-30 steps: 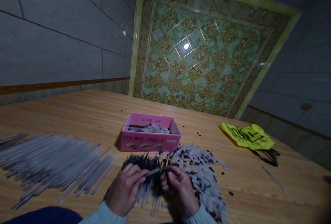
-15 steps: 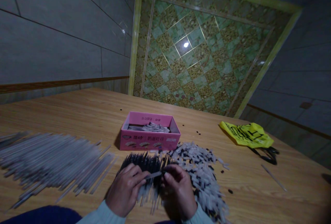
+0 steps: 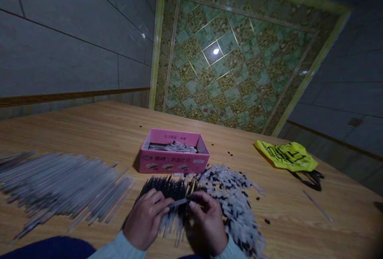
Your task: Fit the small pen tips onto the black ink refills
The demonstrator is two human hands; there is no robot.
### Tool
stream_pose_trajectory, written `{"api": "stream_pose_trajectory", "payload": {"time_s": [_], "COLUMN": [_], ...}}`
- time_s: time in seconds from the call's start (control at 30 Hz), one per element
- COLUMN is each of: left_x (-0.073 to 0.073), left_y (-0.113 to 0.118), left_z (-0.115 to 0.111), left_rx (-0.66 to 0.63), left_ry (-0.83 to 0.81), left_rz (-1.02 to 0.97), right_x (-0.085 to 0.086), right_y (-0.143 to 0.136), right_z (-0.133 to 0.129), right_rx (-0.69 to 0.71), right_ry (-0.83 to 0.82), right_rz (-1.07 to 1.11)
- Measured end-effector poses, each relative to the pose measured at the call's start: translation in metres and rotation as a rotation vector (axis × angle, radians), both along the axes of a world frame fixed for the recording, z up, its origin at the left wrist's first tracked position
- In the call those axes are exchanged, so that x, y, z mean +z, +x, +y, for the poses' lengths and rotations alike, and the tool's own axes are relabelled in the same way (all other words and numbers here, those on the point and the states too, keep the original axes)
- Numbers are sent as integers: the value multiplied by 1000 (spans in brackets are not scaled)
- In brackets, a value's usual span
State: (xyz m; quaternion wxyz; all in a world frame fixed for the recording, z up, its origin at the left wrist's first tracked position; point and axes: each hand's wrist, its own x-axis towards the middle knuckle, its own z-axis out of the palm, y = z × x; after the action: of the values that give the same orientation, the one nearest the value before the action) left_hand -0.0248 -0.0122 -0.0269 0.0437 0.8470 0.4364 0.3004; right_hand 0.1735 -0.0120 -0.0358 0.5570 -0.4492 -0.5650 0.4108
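Change: a second ago the slim, translucent whitish tube (image 3: 179, 202) points up short of your right fingers; now it lies flatter, its right end meeting them.
Left hand: your left hand (image 3: 146, 218) is closed, thumb and fingers pinching the tube's left end.
Right hand: your right hand (image 3: 209, 220) is partly curled, fingertips at the tube's right end; whether they grip it, you cannot tell from here.
Tube: it spans both hands, above the near row of thin, black-topped translucent sticks (image 3: 164, 187).
Pink box: the open, rectangular pink printed box (image 3: 161, 164), just beyond the sticks, has whitish slender pieces (image 3: 181, 147) lying inside.
Right heap: small white and black pieces (image 3: 239, 207) spread beside your right hand.
Far right: a crumpled yellow bag (image 3: 284, 157) with black lettering.
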Motion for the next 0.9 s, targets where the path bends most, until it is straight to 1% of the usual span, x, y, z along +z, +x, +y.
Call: {"api": "stream_pose_trajectory", "payload": {"time_s": [0.13,0.27,0.4,0.5,0.6,0.77,0.9], "left_x": [1,2,2,-1,-3,-4,-6], "left_y": [0,-1,0,1,1,0,0], "left_z": [0,0,0,1,2,2,2], "left_rx": [2,11,15,1,-10,7,17], "left_ry": [58,69,75,118,151,120,86], "left_rz": [12,50,56,6,-34,-16,13], "right_x": [3,6,5,5,7,7,7], "right_y": [0,0,-1,-2,-2,-1,-2], "right_z": [-1,-3,-3,-3,-4,-4,-5], "right_rx": [-27,-44,-36,-46,-60,-69,-87], "right_ry": [59,120,121,90,97,133,111], "right_rz": [-106,-199,-197,-169,-188,-246,-263]}}
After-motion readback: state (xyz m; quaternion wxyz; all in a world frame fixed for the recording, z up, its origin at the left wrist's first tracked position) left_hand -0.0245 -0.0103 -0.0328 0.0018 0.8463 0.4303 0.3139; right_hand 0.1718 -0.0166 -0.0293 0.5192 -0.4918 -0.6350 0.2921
